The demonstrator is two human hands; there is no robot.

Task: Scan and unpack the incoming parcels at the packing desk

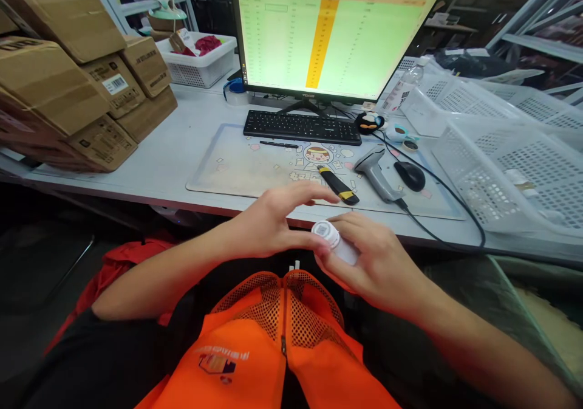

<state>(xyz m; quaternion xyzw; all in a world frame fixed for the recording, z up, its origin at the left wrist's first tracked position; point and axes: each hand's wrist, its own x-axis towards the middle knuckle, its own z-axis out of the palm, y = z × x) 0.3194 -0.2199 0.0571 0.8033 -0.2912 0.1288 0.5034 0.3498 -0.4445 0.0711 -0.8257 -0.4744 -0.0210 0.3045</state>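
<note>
In my right hand (364,254) is a small white bottle (345,250), tilted with its round cap toward the upper left. My fingers wrap round its body, and a small printed square shows on top of the cap. My left hand (285,220) is beside it, fingers stretched out and apart, the thumb reaching to the bottle near the cap. Just beyond both hands a black and yellow utility knife (338,185) lies on the desk mat (223,164). A grey barcode scanner (377,175) rests to the right of the knife.
A keyboard (301,127) and pen (279,144) lie before the monitor (337,32). A mouse (410,175) and the scanner's cable (437,239) are at right, near white plastic baskets (473,184). Cardboard boxes (91,75) are stacked at left, with a white basket (200,68) behind.
</note>
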